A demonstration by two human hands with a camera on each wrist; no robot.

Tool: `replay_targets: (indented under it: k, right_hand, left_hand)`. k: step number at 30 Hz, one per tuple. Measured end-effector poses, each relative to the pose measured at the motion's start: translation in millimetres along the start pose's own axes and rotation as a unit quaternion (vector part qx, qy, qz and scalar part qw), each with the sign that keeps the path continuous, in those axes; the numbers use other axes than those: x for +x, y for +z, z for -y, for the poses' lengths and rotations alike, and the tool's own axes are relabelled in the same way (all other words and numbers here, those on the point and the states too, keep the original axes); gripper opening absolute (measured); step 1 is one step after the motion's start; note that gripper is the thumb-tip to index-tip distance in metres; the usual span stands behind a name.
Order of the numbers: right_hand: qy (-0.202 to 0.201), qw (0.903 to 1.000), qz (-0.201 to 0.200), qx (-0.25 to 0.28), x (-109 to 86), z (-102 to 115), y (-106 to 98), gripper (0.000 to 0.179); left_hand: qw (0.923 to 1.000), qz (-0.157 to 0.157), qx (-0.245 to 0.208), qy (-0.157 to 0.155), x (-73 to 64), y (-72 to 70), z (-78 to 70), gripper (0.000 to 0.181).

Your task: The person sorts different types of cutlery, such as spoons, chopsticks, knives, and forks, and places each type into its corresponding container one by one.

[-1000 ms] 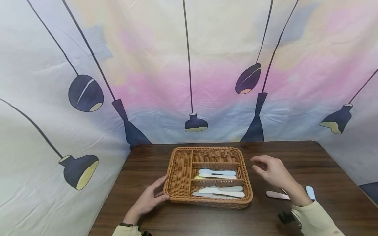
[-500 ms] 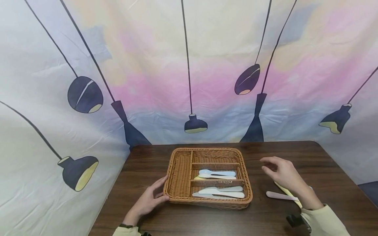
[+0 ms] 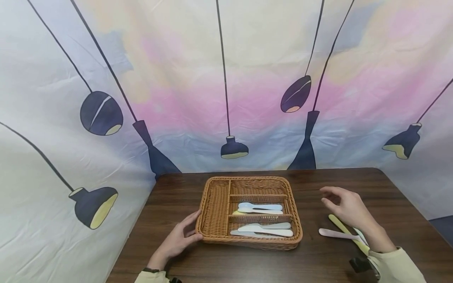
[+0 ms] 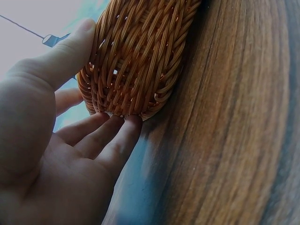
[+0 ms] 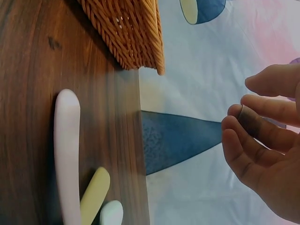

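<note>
A brown wicker basket (image 3: 209,240) with compartments stands on the table. My left hand (image 3: 177,239) touches its near left corner, thumb on the front side and fingers along the left; in the left wrist view the fingertips (image 4: 129,123) reach the weave's lower edge. Light blue and white spoons (image 3: 270,207) lie in the middle right compartment, above something yellow. In the front one are white and grey knife-like pieces (image 3: 283,232). My right hand (image 3: 348,208) hovers right of the basket, fingers loosely bent, holding nothing. Below it lie pink (image 3: 332,233) and yellow (image 3: 338,224) utensils, partly hidden by the wrist.
The table (image 3: 226,267) is dark wood with rounded far corners. Behind it hangs a cloth (image 3: 198,98) printed with dark lamps. A pale rounded utensil end (image 5: 111,214) shows beside the yellow one in the right wrist view.
My right hand has moved right, away from the basket, uncovering more of the yellow and pink utensils. The left hand and the basket stay in place.
</note>
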State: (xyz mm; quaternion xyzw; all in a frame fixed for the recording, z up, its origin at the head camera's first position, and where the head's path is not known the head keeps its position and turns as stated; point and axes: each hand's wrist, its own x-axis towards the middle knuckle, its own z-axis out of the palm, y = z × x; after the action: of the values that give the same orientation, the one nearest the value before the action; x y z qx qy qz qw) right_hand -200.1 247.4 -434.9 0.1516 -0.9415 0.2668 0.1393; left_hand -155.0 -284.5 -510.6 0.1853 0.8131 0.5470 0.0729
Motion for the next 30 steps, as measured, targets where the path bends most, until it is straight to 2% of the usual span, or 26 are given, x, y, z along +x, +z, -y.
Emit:
replay_targets:
  k: [7, 17, 25, 30]
  right_hand:
    - [0.015, 0.9994, -0.030, -0.005, -6.0, -10.2, -5.1, 0.029]
    - [0.037, 0.9981, -0.041, -0.024, -15.9, -21.9, -10.7, 0.030]
    - [0.068, 0.9973, -0.016, -0.024, -25.1, -28.1, -13.8, 0.032]
    - [0.087, 0.9958, -0.013, -0.025, -27.8, -32.7, -16.3, 0.036]
  left_hand:
    - [0.9999, 0.001, -0.009, 0.006, 0.2, 0.4, 1.1, 0.079]
    - [0.9999, 0.000, -0.008, 0.009, 0.3, 1.4, 1.1, 0.079]
    - [1.0000, -0.002, -0.004, -0.005, 0.5, 0.8, 1.1, 0.079]
    - [1.0000, -0.001, -0.006, -0.001, 0.0, 0.3, 2.6, 0.079]
